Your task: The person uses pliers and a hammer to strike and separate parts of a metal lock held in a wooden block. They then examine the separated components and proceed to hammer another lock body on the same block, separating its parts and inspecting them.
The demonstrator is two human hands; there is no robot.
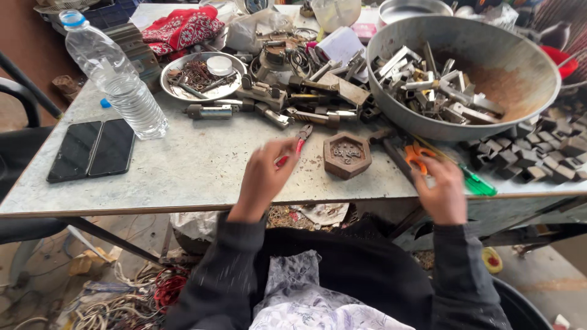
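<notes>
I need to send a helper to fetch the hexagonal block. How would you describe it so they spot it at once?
Start at the big metal bowl on the table's right. Just left of its near rim, between the two hands, sits the brown hexagonal block: six-sided with a sunken top, unlike the scrap around it.

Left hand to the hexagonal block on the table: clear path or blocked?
Probably clear. The left hand hovers just left of the hexagonal block, with only bare table and the red-handled pliers near its fingers; nothing lies on the block's near side.

Rusty metal bowl (520, 91), matt speckled metal tabletop (195, 165), clear plastic bottle (116, 79)
</notes>
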